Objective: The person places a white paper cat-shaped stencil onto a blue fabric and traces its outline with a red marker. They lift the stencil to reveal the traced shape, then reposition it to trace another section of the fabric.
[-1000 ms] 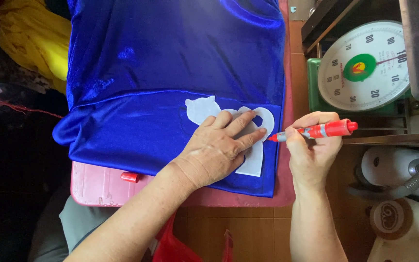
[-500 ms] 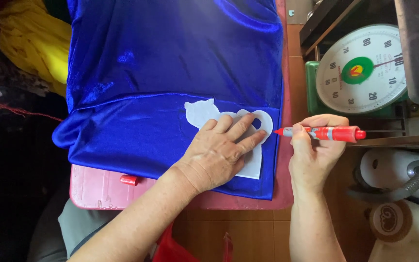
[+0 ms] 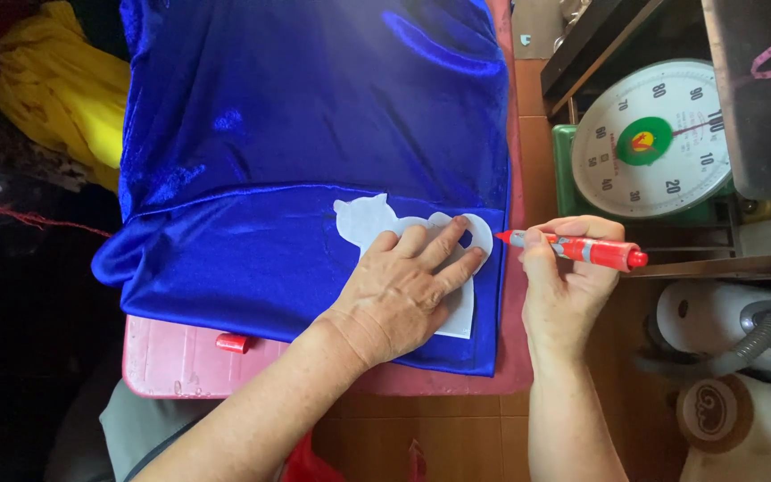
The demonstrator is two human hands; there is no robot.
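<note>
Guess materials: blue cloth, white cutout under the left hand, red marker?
Blue cloth: looks like velvet or satin-like fabric, with a glossy sheen and soft folds. White cutout: probably thin paper or card, flat, matte, with a crisp cut edge, pressed down by the left hand. Red marker in the right hand: likely plastic, with a smooth, slightly shiny barrel.

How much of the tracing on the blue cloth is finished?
Done: the blue cloth is spread on the red table, and the white template lies on it. In hand: the left hand presses the template flat; the right hand holds a red marker, its tip just off the template's right edge. Left: no drawn line shows on the cloth yet, so the tracing seems barely begun.
</note>
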